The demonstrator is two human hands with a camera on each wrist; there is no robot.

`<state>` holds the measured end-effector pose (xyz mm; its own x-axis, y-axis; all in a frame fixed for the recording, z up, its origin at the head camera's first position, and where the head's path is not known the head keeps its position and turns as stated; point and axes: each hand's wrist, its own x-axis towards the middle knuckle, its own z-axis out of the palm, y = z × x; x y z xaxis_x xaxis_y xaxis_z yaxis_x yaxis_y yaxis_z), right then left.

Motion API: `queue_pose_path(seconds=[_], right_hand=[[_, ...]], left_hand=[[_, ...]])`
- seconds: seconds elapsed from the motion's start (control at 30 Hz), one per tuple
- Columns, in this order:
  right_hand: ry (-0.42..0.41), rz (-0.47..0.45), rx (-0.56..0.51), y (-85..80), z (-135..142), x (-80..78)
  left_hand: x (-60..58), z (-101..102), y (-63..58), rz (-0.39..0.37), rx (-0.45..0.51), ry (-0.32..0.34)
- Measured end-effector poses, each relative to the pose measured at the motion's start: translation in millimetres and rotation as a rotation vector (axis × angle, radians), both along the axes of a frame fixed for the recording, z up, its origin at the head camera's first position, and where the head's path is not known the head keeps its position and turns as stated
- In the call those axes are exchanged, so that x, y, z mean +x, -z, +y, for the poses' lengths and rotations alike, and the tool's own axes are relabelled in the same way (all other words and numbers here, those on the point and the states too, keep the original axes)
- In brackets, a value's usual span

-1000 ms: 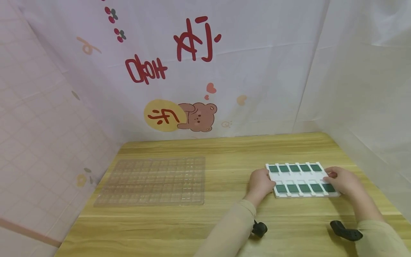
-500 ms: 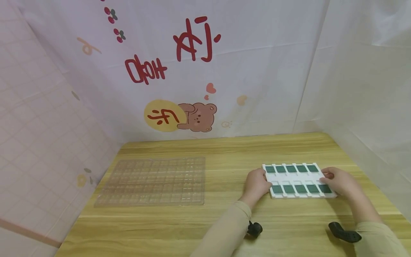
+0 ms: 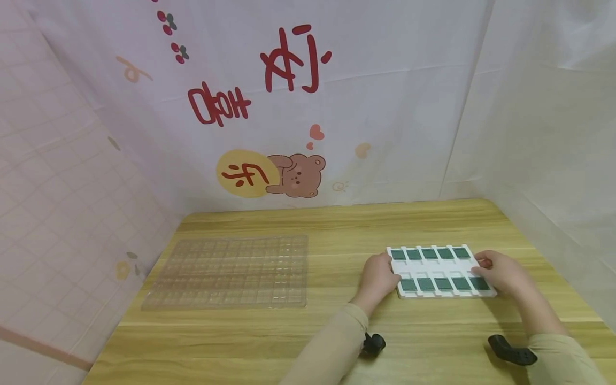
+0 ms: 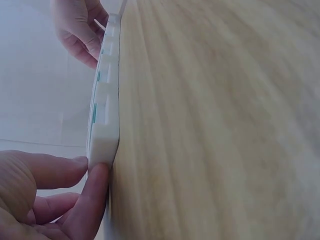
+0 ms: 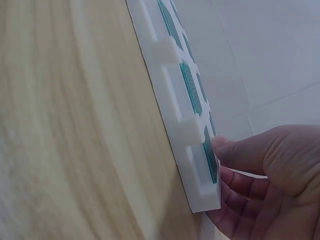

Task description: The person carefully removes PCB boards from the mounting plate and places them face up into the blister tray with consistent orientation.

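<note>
A white tray (image 3: 435, 267) lies on the right half of the table, with two rows of dark green square pieces (image 3: 443, 284) seated in its slots. My left hand (image 3: 377, 279) pinches the tray's left end; in the left wrist view its thumb and a finger (image 4: 92, 200) close on the corner. At the opposite end my right hand (image 3: 502, 274) grips the tray, thumb over the top edge and the other fingers (image 5: 240, 205) at the end and underside, as the right wrist view shows. The tray's underside sits close along the tabletop.
A clear plastic tray (image 3: 231, 272) with many small compartments lies flat on the left of the wood-grain table (image 3: 231, 342). Printed white cloth (image 3: 385, 107) hangs behind and at both sides. Black wrist cameras (image 3: 372, 345) are strapped to both forearms.
Both hands have moved the white tray steadily to the left across the table, keeping hold of its two ends. The clear tray has stayed in place.
</note>
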<state>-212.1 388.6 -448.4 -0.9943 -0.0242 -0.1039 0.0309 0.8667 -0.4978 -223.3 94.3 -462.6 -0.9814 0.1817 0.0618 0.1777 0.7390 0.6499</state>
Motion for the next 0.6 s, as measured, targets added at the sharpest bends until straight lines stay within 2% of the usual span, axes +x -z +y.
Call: queue_pose_path(seconds=[0.13,0.37,0.6], right_hand=[[0.002,-0.003,-0.003,-0.2,-4.4,0.4],[-0.01,0.012,0.0,0.3,-10.1,-0.4],[-0.032,0.002,-0.01,-0.5,-17.1,-1.5]], left_hand=[[-0.2,-4.5,0.3,0.006,-0.017,0.014],[1.7,-12.0,-6.2,0.002,-0.021,0.023],[-0.3,-19.3,-5.5,-0.009,-0.041,0.02]])
